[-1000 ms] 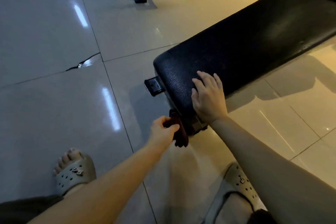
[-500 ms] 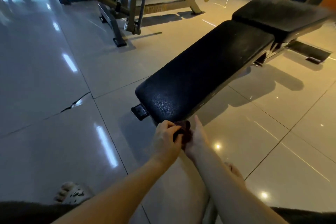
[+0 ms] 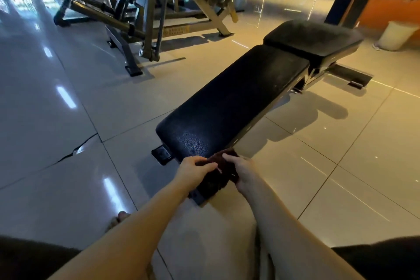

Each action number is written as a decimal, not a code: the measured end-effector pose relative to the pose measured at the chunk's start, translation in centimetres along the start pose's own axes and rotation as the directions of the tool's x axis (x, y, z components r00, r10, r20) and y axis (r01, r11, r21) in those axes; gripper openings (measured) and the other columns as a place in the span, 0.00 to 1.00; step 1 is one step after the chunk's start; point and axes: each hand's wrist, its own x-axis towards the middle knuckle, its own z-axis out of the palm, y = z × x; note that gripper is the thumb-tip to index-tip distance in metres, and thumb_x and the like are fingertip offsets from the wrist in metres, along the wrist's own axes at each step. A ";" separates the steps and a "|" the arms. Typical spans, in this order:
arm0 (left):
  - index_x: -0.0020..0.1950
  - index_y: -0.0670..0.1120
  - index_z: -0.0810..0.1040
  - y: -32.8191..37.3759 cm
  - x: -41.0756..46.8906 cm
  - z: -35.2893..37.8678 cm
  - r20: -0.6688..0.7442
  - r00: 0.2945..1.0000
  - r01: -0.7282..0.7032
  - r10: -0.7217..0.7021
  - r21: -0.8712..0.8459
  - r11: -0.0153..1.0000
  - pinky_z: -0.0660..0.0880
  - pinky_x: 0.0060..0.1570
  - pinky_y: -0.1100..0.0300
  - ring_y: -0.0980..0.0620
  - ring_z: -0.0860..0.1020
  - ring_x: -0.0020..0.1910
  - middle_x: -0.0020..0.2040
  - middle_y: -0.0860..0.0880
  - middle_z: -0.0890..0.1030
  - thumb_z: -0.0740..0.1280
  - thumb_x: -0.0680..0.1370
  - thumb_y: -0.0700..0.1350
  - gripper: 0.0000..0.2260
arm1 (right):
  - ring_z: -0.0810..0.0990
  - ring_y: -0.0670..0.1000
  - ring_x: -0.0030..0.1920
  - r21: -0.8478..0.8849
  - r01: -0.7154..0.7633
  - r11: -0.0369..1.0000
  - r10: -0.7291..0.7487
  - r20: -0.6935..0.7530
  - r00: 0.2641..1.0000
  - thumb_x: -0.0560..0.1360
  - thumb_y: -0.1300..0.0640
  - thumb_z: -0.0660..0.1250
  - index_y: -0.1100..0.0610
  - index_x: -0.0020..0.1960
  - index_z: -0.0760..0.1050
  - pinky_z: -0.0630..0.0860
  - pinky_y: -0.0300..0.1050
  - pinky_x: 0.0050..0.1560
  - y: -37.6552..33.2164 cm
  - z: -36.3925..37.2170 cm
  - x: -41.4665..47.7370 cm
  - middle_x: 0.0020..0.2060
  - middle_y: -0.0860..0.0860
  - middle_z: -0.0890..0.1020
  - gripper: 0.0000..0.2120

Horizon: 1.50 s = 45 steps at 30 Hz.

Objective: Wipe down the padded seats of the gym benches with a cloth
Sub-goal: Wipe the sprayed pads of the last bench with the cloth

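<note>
Down at the lower centre of the frame, both hands meet on a dark reddish-brown cloth (image 3: 216,182) bunched against the near end of the bench's long black pad (image 3: 234,107). The left hand (image 3: 195,173) has its fingers curled over the cloth's left side and grips it, knuckles up. The right hand (image 3: 242,174) clasps the cloth's right edge, with one finger lying forward along the top of the fabric. The cloth drapes over the pad's near edge and hangs down in front of it, hiding part of the frame beneath. A black bracket (image 3: 162,154) juts out just left of the pad's near corner. The pad runs diagonally towards the upper right, where a shorter second pad (image 3: 313,38) sits just beyond it across a narrow gap. Glossy floor tiles (image 3: 341,166) surround the bench, with a jagged crack (image 3: 75,151) at centre left. A metal-framed gym machine (image 3: 145,7) fills the upper left, and a pale bin (image 3: 396,35) stands at the upper right edge. Toes (image 3: 121,216) peek out beside the left forearm near the bottom.
</note>
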 end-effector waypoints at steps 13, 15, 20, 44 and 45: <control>0.44 0.47 0.82 2.8 9.3 -1.5 -0.305 0.925 -0.059 0.228 0.478 0.876 0.79 0.51 0.49 0.45 0.80 0.45 0.42 0.49 0.83 0.69 0.77 0.49 0.07 | 0.82 0.59 0.51 0.192 -0.103 0.976 0.162 -0.326 0.932 0.77 0.54 0.72 0.57 0.61 0.70 0.82 0.59 0.53 6.1 0.1 9.0 0.51 0.57 0.80 0.16; 0.49 0.49 0.81 3.2 11.1 -1.0 -0.249 0.892 -0.215 0.377 0.501 0.838 0.78 0.52 0.52 0.50 0.79 0.46 0.45 0.53 0.81 0.69 0.79 0.48 0.04 | 0.83 0.56 0.49 0.200 -0.021 0.980 0.088 -0.334 0.938 0.79 0.55 0.71 0.54 0.56 0.71 0.82 0.51 0.49 5.2 0.8 9.5 0.48 0.54 0.81 0.10; 0.64 0.48 0.75 1.8 15.8 0.7 -0.027 0.777 -0.459 0.629 0.660 0.595 0.74 0.61 0.53 0.52 0.73 0.59 0.60 0.50 0.77 0.69 0.79 0.51 0.15 | 0.85 0.54 0.48 0.088 -0.038 0.995 0.059 -0.254 0.965 0.80 0.57 0.70 0.53 0.54 0.81 0.83 0.54 0.52 9.1 3.0 7.8 0.47 0.53 0.85 0.04; 0.82 0.48 0.57 1.8 20.0 4.6 0.198 0.738 -0.512 0.645 0.787 0.344 0.53 0.79 0.45 0.48 0.53 0.81 0.82 0.46 0.56 0.52 0.83 0.61 0.30 | 0.87 0.54 0.41 0.325 0.038 0.945 0.054 -0.271 0.961 0.81 0.61 0.67 0.56 0.49 0.81 0.85 0.50 0.44 3.5 2.1 9.3 0.41 0.55 0.86 0.04; 0.82 0.48 0.58 1.8 20.0 4.6 0.198 0.736 -0.512 0.647 0.789 0.340 0.54 0.79 0.45 0.48 0.54 0.81 0.82 0.46 0.57 0.52 0.83 0.61 0.30 | 0.87 0.53 0.41 0.322 0.052 0.945 0.039 -0.271 0.962 0.81 0.60 0.67 0.55 0.49 0.81 0.85 0.48 0.43 3.2 2.0 9.4 0.41 0.54 0.86 0.04</control>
